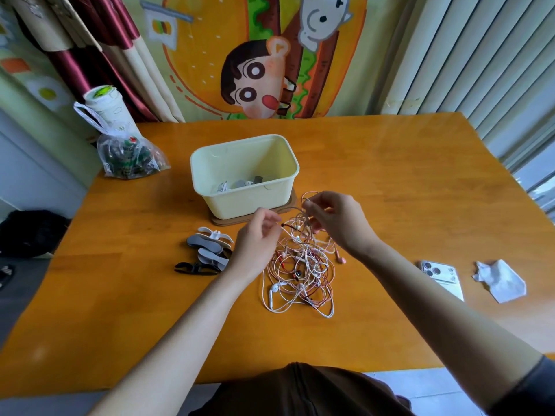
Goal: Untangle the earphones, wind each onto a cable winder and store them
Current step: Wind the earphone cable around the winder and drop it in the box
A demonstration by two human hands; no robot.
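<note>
A tangle of white, pink and red earphones [300, 274] lies on the wooden table [390, 187] in front of me. My right hand [333, 220] pinches pink cable strands lifted from the top of the tangle. My left hand [255, 241] is beside it with curled fingers pinching a dark red cable end. A pile of grey, white and black cable winders [208, 253] lies left of my left hand. Behind the tangle stands a cream plastic box [282, 187] on a wooden lid, with a few wound earphones at its bottom.
A clear plastic bag [129, 157] and a white cup [105, 106] stand at the table's far left corner. At the right, two phones [441, 276] lie next to a crumpled white tissue [501, 280]. A dark bag [30, 232] sits on the floor at left.
</note>
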